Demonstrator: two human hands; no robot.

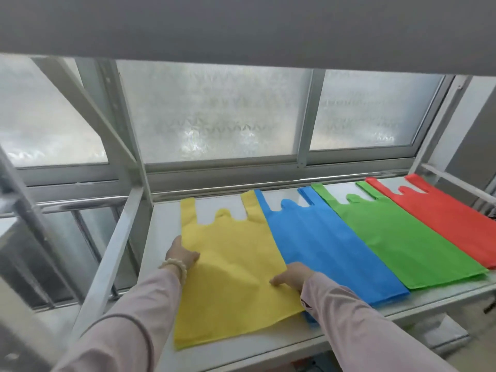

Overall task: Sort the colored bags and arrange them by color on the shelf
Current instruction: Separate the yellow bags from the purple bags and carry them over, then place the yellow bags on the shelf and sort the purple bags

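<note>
Four flat vest-style bags lie side by side on the white shelf (163,226), handles toward the window. From left to right they are yellow (228,269), blue (322,245), green (397,240) and red (442,218), each overlapping its neighbour slightly. My left hand (179,253) rests on the yellow bag's left edge, fingers lying on the fabric. My right hand (292,275) presses on the yellow bag's right edge where it overlaps the blue one, fingers pointing left. Whether either hand pinches the fabric is hard to tell.
A frosted window (214,111) runs behind the shelf. Grey metal uprights and a diagonal brace (88,108) frame the shelf's left end. A grey shelf board (241,22) hangs overhead. A white box (440,334) sits below the shelf at the right.
</note>
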